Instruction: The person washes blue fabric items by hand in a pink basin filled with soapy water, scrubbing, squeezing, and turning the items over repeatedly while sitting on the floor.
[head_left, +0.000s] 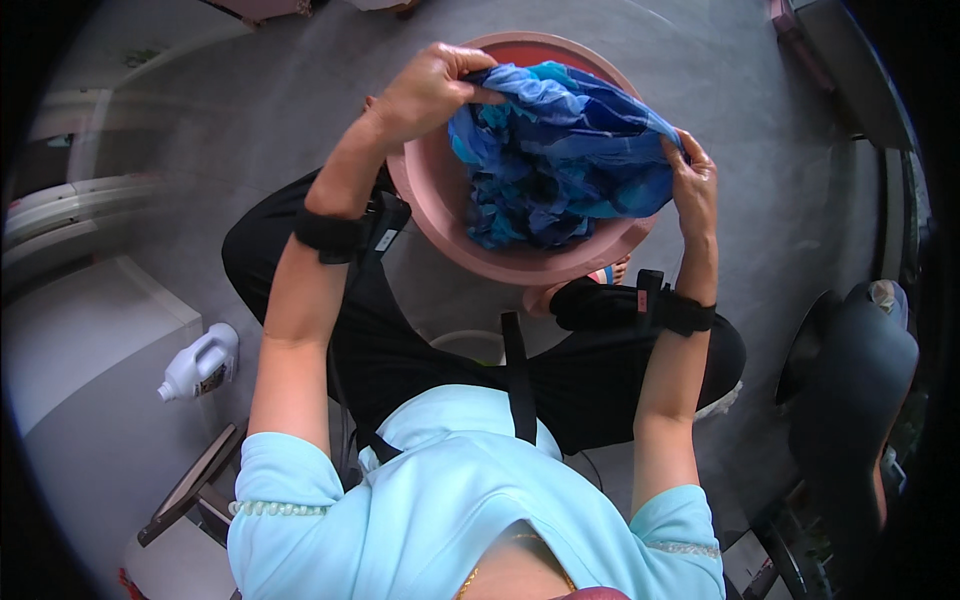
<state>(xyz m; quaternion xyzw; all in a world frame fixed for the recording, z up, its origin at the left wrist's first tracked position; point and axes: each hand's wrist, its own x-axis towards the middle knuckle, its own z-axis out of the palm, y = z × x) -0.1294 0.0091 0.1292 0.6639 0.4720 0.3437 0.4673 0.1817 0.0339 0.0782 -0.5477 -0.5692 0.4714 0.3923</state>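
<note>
A blue patterned cloth (570, 150), bunched and wet-looking, is stretched between my two hands over a pink plastic basin (442, 202). My left hand (439, 90) pinches its upper left corner above the basin's far left rim. At the cloth's right edge, my right hand (694, 169) grips it between thumb and fingers, just outside the basin's right rim. The lower folds hang in a crumpled heap inside the basin and hide most of its bottom. Whether water stands beneath the cloth cannot be seen.
The basin stands on a grey floor (300, 97) between my bent legs. A white detergent jug (201, 362) with a handle is at the left, beside a pale cabinet-like block (97, 322). A dark chair (847, 390) is at the right. Part of a brown-framed chair (191, 487) shows at lower left.
</note>
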